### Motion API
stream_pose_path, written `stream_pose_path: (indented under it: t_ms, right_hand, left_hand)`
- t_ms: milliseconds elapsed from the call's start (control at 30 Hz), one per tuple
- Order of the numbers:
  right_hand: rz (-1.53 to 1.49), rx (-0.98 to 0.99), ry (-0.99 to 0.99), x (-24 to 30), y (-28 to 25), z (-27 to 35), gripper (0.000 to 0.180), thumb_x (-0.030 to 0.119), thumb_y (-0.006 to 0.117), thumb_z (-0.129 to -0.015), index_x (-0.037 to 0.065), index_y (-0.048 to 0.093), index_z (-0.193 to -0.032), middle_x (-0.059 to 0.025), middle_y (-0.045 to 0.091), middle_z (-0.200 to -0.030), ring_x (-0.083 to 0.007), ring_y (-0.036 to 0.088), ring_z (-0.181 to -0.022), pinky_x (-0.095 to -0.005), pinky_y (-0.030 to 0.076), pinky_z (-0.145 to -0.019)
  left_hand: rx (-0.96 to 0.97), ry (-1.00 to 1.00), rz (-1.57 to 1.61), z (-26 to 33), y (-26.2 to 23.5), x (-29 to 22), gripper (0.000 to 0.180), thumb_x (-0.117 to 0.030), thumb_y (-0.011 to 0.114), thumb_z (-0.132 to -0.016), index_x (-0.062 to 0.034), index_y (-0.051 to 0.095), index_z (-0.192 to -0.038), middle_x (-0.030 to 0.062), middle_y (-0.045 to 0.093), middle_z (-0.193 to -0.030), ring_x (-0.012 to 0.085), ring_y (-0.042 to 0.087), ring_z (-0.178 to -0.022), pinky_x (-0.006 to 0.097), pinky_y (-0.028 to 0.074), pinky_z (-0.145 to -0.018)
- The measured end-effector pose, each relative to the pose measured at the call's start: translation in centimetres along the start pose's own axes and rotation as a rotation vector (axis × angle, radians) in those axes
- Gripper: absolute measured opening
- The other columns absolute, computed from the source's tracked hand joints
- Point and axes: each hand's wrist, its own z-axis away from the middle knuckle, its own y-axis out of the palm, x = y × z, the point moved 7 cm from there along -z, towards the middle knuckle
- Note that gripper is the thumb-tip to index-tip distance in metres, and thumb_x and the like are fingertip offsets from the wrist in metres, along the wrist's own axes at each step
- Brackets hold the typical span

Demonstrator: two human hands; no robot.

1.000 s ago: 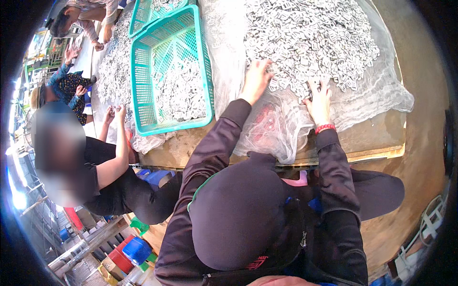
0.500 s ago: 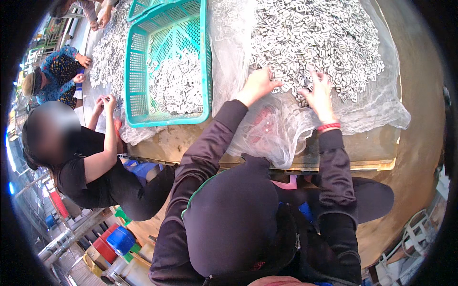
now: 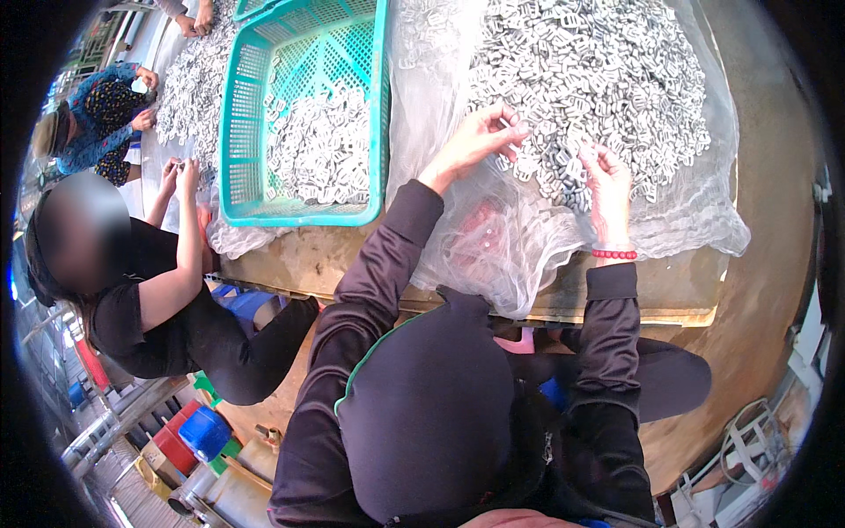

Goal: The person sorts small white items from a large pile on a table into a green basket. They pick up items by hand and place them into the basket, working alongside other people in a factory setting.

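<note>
Left hand (image 3: 480,143) and right hand (image 3: 608,180) are held right of the near teal basket (image 3: 382,106), fingers pinched; whether anything is gripped cannot be told. Small grey buckles (image 3: 607,79) are heaped right of the basket on white netting (image 3: 695,220); more are held inside it.

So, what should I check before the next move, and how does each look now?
1. Left hand clear of the teal basket: ok, it is over the pile's near left edge.
2. Right hand at the pile of small slotted pieces: ok, at its near edge.
3. Whether either hand grips a piece: cannot tell, too small.
4. Translucent sheet lying flat: not ok, bunched before the pile.
5. Co-worker's hands apart: ok, beyond the basket.
</note>
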Motion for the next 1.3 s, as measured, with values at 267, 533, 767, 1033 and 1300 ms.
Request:
stream_pose_path:
  t_ms: [267,533,767,1033,1300]
  right_hand:
    - [-0.600,0.123,0.095,-0.5,2.0,3.3,0.031,0.004,0.055,-0.088,0.001,0.048,-0.118,-0.0169,0.057,-0.112,-0.0308,0.057,-0.107,-0.0510,0.045,-0.098]
    - [-0.894,0.154,0.137,0.2,4.8,5.9,0.028,0.006,0.049,-0.094,-0.002,0.045,-0.120,-0.0196,0.056,-0.118,-0.0296,0.057,-0.109,-0.0450,0.047,-0.096]
    - [-0.038,0.053,-0.135,1.4,4.5,7.4,0.027,0.000,0.047,-0.094,-0.002,0.043,-0.121,-0.0173,0.060,-0.105,-0.0204,0.063,-0.093,-0.0327,0.057,-0.077]
    - [0.531,-0.029,-0.353,3.7,4.5,8.3,0.016,0.003,0.058,-0.088,0.000,0.064,-0.103,-0.0087,0.060,-0.101,-0.0177,0.058,-0.092,-0.0299,0.047,-0.080]
    - [0.460,0.104,-0.230,3.6,4.3,8.1,0.014,-0.001,0.062,-0.084,-0.003,0.063,-0.098,-0.0045,0.057,-0.089,-0.0100,0.053,-0.071,-0.0234,0.045,-0.055]
  left_hand:
    - [0.134,-0.005,0.600,2.7,3.6,-1.2,0.021,-0.012,0.061,-0.084,-0.0069,0.054,-0.104,0.0083,0.059,-0.096,0.0133,0.058,-0.077,0.021,0.043,-0.048]
    - [-0.148,0.257,-0.268,3.3,5.2,-1.2,0.036,-0.024,0.076,-0.078,-0.0030,0.061,-0.104,0.0048,0.060,-0.086,0.0127,0.055,-0.072,0.028,0.046,-0.064]
    - [-0.092,0.263,-0.644,3.7,5.7,-1.9,0.027,-0.021,0.074,-0.077,-0.0055,0.065,-0.098,0.0100,0.061,-0.088,0.0151,0.059,-0.079,0.031,0.049,-0.069]
    - [-0.137,0.236,-0.458,4.9,6.4,-1.2,0.030,-0.018,0.066,-0.083,-0.0020,0.055,-0.107,0.0114,0.065,-0.084,0.0184,0.064,-0.078,0.034,0.052,-0.071]
    - [-0.146,0.457,-0.589,6.6,7.9,-4.9,0.026,-0.002,0.051,-0.080,0.0014,0.051,-0.105,0.0226,0.060,-0.081,0.0395,0.061,-0.080,0.047,0.046,-0.068]
